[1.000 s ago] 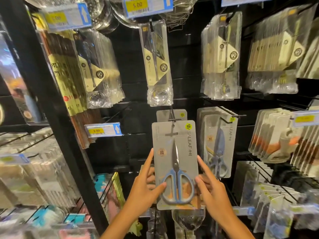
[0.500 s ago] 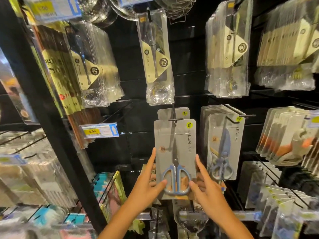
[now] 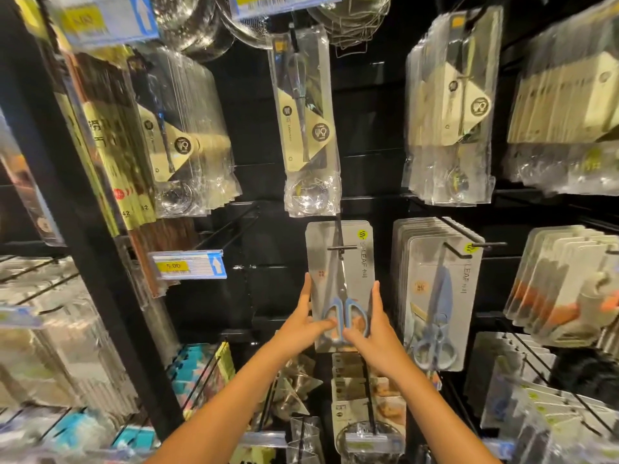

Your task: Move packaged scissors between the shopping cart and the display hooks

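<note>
On the left, a price tag [image 3: 189,264] marks an empty hook. In the middle, the scissors pack [image 3: 340,279] is held flat by both lower edges so its top slot stays on the display hook [image 3: 339,229]. The left hand [image 3: 306,324] pinches one edge, thumb in front; the right hand [image 3: 373,329] pinches the other. Further right hangs a full row of scissors [image 3: 435,296].

Grey carded scissors pack [image 3: 340,283] hangs upright on the display hook [image 3: 341,246]; blue handles sit low, between both grips. Blades point up.
</note>
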